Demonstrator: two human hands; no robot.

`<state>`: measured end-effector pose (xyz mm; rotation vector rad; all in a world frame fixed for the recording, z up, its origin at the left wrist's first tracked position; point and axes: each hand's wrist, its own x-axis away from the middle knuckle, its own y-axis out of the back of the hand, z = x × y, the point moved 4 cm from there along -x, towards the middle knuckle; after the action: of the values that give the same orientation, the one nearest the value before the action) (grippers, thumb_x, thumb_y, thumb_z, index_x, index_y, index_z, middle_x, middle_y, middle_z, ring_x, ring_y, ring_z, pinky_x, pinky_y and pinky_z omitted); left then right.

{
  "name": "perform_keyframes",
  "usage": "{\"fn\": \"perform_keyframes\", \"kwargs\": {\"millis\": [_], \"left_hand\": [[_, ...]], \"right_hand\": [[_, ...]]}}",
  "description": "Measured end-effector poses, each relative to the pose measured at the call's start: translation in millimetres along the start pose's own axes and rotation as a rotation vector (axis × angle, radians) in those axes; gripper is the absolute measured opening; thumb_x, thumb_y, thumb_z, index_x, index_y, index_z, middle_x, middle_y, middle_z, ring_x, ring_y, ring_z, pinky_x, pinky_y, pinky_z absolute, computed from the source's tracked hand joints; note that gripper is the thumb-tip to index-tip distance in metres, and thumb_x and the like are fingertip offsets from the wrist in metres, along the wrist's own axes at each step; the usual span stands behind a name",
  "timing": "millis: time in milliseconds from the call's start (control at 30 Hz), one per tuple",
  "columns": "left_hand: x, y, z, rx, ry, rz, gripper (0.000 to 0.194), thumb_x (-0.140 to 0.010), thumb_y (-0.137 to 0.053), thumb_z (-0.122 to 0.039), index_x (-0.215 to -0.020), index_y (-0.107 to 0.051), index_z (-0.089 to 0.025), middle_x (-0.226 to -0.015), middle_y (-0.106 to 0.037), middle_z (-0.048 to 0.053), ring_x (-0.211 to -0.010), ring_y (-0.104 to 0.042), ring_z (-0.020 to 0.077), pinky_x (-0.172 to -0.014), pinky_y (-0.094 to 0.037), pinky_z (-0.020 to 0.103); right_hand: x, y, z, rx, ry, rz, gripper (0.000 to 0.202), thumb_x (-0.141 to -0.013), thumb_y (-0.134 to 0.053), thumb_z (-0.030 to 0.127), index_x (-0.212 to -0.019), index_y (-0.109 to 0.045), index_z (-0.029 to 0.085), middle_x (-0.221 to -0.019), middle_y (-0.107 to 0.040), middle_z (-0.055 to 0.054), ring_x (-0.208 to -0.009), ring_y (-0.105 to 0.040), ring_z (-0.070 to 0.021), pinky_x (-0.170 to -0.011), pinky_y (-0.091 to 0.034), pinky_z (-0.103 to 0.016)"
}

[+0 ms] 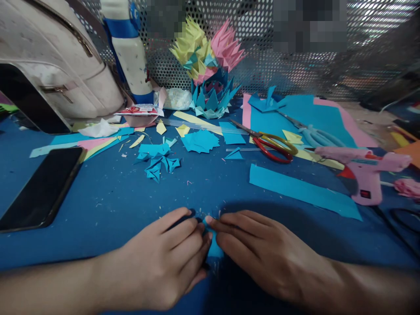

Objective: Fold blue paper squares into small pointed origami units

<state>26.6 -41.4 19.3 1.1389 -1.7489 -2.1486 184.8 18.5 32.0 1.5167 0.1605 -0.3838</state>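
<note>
1. Take the clock's centre as the small bright-blue paper piece [215, 248], with twelve pointing away from the person. Toward ten lies a black flat smartphone [42, 190], well apart from the work.
2. At eleven sits a loose cluster of folded bright-blue paper pieces [157, 155]; their sharp points look like a useful standard for neat creases.
3. At nine, the left hand [160, 258] has its fingers drawn narrow, tips at the paper's left edge. Whether it pinches is hidden. A light anchoring touch there should stop the piece from turning.
4. At the centre, the paper lies low between the hands, mostly covered. Edges are best matched before any firm pressure, since a skewed crease is hard to undo.
5. At three, the right hand [269, 249] reaches in with fingers close together, tips by the paper; I cannot tell its grip. Short, even strokes outward along the fold would probably crisp it without tearing.
6. At one are the red-and-yellow-handled metal scissors [275, 148]; at two, a long bright-blue paper strip [302, 192] and, beyond, a pink plastic glue gun [367, 175]. All sit clear of the fingers.
</note>
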Motion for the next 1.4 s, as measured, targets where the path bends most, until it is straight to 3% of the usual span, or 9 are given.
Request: {"fn": "perform_keyframes", "kwargs": {"millis": [167,300,367,533,833,1167,1400], "left_hand": [[0,-0.6,0,0.000,0.003,0.000,0.029,-0.099,-0.054,-0.028,-0.114,-0.070,-0.008,-0.105,-0.072,0.007,-0.099,-0.063,0.0239,-0.105,-0.042,0.043],[0,-0.2,0,0.005,0.008,-0.001,0.030,-0.100,-0.053,-0.029,-0.114,-0.069,-0.008,-0.107,-0.072,0.007,-0.100,-0.063,0.0238,-0.106,-0.040,0.043],[0,0.5,0,-0.001,0.010,-0.001,0.031,-0.101,-0.052,-0.030,-0.114,-0.070,-0.009,-0.107,-0.072,0.007,-0.101,-0.063,0.0235,-0.106,-0.040,0.042],[-1,0.9,2,0.021,0.026,0.023,0.031,-0.100,-0.051,-0.031,-0.115,-0.068,-0.010,-0.111,-0.071,0.006,-0.102,-0.062,0.0222,-0.104,-0.041,0.040],[1,1.0,1,0.101,0.005,0.019,0.027,-0.099,-0.054,-0.026,-0.115,-0.068,-0.010,-0.116,-0.070,0.007,-0.103,-0.062,0.0224,-0.102,-0.046,0.038],[-2,7.9,-1,0.147,-0.032,0.034,0.028,-0.101,-0.050,-0.024,-0.113,-0.068,-0.007,-0.113,-0.072,0.010,-0.104,-0.064,0.0235,-0.102,-0.050,0.037],[0,6.2,1,0.108,-0.010,-0.016,0.027,-0.100,-0.052,-0.025,-0.112,-0.068,-0.006,-0.112,-0.072,0.010,-0.105,-0.065,0.0243,-0.103,-0.048,0.038]], "right_hand": [[-1,8,-1,-0.043,-0.010,0.015,0.034,-0.101,-0.032,0.009,-0.093,-0.065,0.013,-0.079,-0.070,-0.008,-0.071,-0.061,-0.0172,-0.070,-0.052,-0.031],[0,5,-13,-0.164,0.020,-0.037,0.023,-0.101,-0.039,0.012,-0.094,-0.061,0.013,-0.077,-0.068,-0.006,-0.077,-0.062,-0.0173,-0.073,-0.049,-0.031],[0,1,-27,-0.250,-0.066,-0.110,0.014,-0.101,-0.046,0.016,-0.096,-0.059,0.016,-0.080,-0.066,-0.004,-0.076,-0.060,-0.0153,-0.073,-0.047,-0.028],[0,-13,-44,-0.434,-0.282,-0.004,0.003,-0.097,-0.054,0.020,-0.098,-0.056,0.018,-0.088,-0.065,-0.003,-0.077,-0.055,-0.0142,-0.068,-0.041,-0.026],[0,-14,-31,-0.483,-0.341,0.071,0.011,-0.089,-0.060,0.015,-0.098,-0.054,0.019,-0.088,-0.064,-0.002,-0.079,-0.052,-0.0152,-0.070,-0.038,-0.027],[-1,-13,-36,-0.535,-0.390,0.050,0.013,-0.086,-0.060,0.011,-0.095,-0.057,0.020,-0.089,-0.064,-0.001,-0.081,-0.053,-0.0148,-0.069,-0.039,-0.026],[-2,-14,-44,-0.536,-0.421,0.033,0.012,-0.088,-0.060,0.011,-0.097,-0.063,0.020,-0.090,-0.067,-0.001,-0.083,-0.055,-0.0143,-0.070,-0.040,-0.025]]}}
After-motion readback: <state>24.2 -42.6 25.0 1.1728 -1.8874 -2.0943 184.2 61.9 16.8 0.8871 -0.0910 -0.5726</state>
